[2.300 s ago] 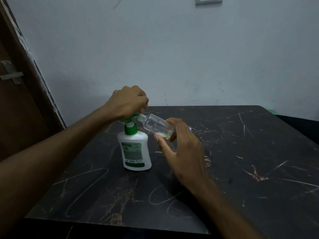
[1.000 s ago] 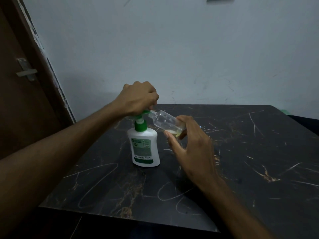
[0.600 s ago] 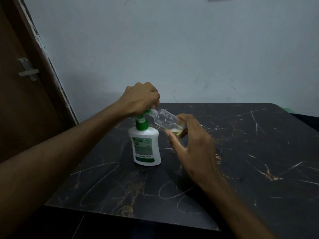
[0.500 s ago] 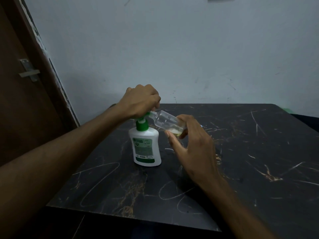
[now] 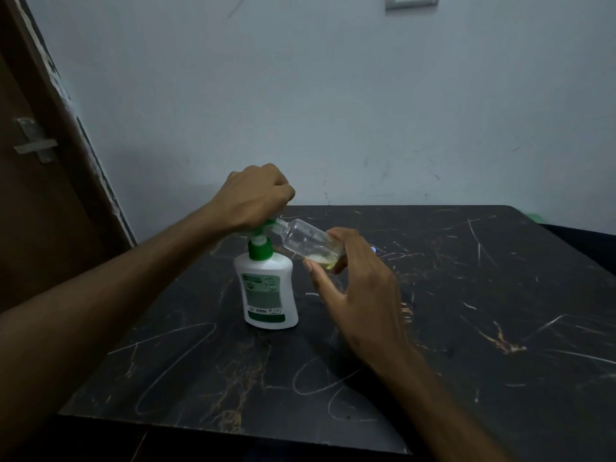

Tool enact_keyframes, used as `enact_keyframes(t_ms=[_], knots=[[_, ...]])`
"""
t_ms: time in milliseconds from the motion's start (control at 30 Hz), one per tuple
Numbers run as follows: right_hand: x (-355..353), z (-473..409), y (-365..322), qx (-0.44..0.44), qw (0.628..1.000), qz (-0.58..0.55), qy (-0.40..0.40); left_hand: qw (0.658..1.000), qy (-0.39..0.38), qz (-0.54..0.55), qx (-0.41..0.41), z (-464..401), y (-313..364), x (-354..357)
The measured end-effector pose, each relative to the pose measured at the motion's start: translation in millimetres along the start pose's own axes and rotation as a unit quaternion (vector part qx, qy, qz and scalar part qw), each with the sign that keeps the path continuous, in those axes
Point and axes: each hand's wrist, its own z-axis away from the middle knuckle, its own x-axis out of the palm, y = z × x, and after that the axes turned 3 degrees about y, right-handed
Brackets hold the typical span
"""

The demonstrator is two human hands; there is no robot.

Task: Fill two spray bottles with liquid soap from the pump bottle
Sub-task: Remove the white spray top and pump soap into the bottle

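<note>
Since the earlier frame, almost nothing has been moving: both hands are staying where they were. The left hand (image 5: 256,195) is curling over the green pump head, pressing on it. The pump bottle (image 5: 268,288) is standing upright on the surface (image 5: 466,328), toward its far left part; it is white smooth plastic with a green collar, and its label is too blurred to read. The right hand (image 5: 356,285) is holding the clear spray bottle (image 5: 306,241) tilted, neck at the nozzle, with a little yellowish soap collecting at its base. The surface is dark, glossy and scratched.
</note>
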Motion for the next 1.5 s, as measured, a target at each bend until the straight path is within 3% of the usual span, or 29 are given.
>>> enact_keyframes(t_ms=[1500], knots=[[1.8,0.7,1.1,0.003,1.0,-0.001,-0.007,1.0,0.015,0.021,-0.013,4.6,0.0,-2.3]])
